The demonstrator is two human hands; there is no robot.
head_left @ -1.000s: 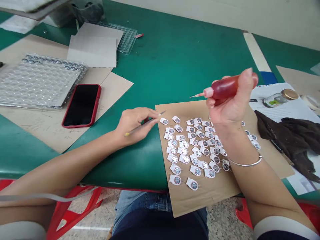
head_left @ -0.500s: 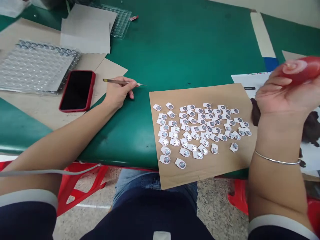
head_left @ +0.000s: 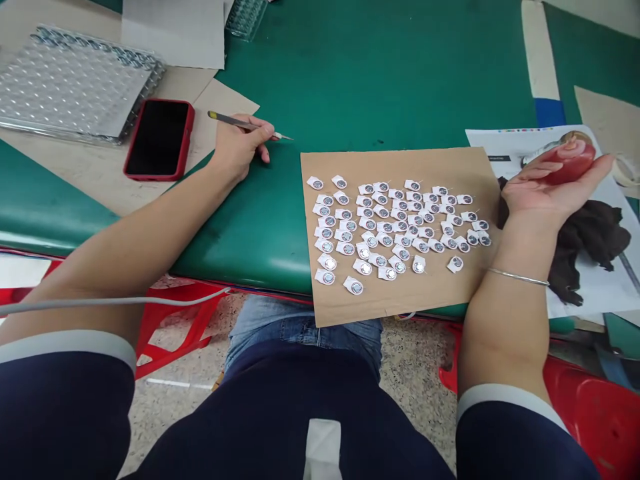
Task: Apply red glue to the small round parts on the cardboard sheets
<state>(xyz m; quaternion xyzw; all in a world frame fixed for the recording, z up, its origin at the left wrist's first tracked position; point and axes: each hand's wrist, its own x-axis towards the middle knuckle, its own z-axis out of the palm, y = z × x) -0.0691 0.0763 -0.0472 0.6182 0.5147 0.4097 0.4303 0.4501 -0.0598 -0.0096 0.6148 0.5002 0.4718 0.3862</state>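
My left hand [head_left: 237, 150] is closed around a slim pen-like tool [head_left: 225, 119] with a yellowish rear end. Its fine tip points right, just above the green table. Over at the right, my right hand [head_left: 537, 193] is turned palm up, with its fingers curled round a glossy red rounded object [head_left: 575, 167]; its exact kind cannot be made out. Between my hands lies a brown cardboard sheet [head_left: 400, 303] bearing several rows of small white tabs [head_left: 385, 227] with dark round prints. The sheet's front edge overhangs the table.
A red-cased phone [head_left: 159, 140] lies left of my left hand, beside a bubble-wrapped stack [head_left: 75, 83]. Dark cloth [head_left: 590, 233] rests on a printed paper [head_left: 600, 303] at the right. A grey cable [head_left: 110, 303] crosses my left forearm. Red stools [head_left: 590, 413] stand below.
My right hand has come down and left with the red object, nearer the dark cloth and paper. My left hand keeps its hold on the tool. The view has tilted downward.
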